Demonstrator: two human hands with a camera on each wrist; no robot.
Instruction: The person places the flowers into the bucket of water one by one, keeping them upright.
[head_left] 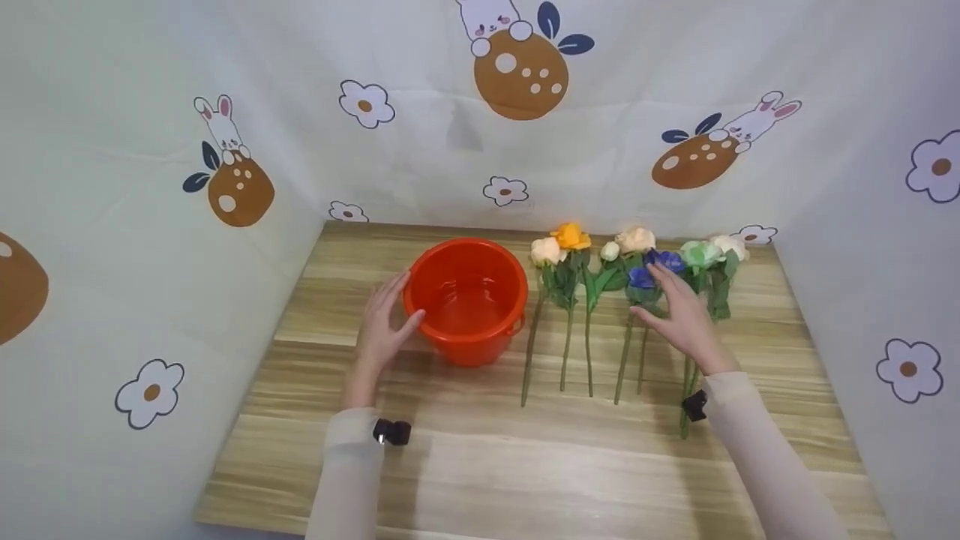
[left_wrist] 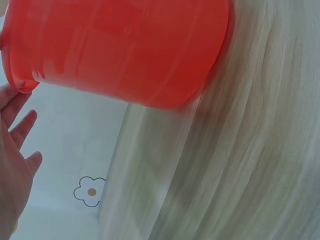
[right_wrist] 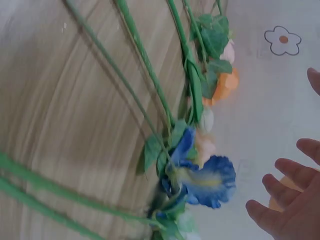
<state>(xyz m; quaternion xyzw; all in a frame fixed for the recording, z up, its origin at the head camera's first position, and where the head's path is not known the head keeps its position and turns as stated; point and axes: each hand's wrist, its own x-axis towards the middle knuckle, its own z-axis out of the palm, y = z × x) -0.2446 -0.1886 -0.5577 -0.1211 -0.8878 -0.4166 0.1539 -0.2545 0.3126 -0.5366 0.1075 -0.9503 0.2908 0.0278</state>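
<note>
A red plastic bucket (head_left: pixel 474 349) stands upright on the wooden table, and its inside looks bare. At its left rim is my left hand (head_left: pixel 383 327), thumb and fingers spread; in the left wrist view the fingertips (left_wrist: pixel 15 105) are right at the rim. Over the row of artificial flowers hovers my right hand (head_left: pixel 684 319), its fingers apart and nothing between them. Nearest to it is the blue-purple iris (head_left: pixel 664 261), whose yellow-streaked petals (right_wrist: pixel 210 181) show in the right wrist view.
To the bucket's right lie an orange flower (head_left: pixel 571 235), peach flowers (head_left: pixel 636 239), a small white bud (head_left: pixel 610 250), a pale green flower (head_left: pixel 700 253) and a cream flower (head_left: pixel 729 246), stems toward me. Printed cloth (head_left: pixel 420 157) walls off the table's back and sides.
</note>
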